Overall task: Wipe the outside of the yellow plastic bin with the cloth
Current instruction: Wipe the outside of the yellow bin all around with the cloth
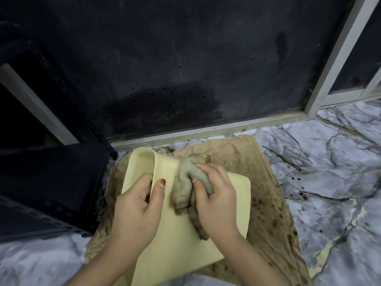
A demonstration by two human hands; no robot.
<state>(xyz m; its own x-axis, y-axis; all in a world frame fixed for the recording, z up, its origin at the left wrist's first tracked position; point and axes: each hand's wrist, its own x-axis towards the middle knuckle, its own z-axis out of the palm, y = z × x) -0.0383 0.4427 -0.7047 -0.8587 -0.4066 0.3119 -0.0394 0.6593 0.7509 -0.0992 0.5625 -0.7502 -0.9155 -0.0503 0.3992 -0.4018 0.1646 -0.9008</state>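
We see the yellow plastic bin (177,234) lying on its side on a stained tan sheet (266,203) spread over the marble floor (329,151), its near end cut off by the bottom of the view. The left hand (136,207) grips the bin's rim, thumb on the outer wall and fingers curled out of sight inside. The right hand (214,197) clenches a bunched grey cloth (185,188) against the wall; the blurred cloth hides part of its thumb.
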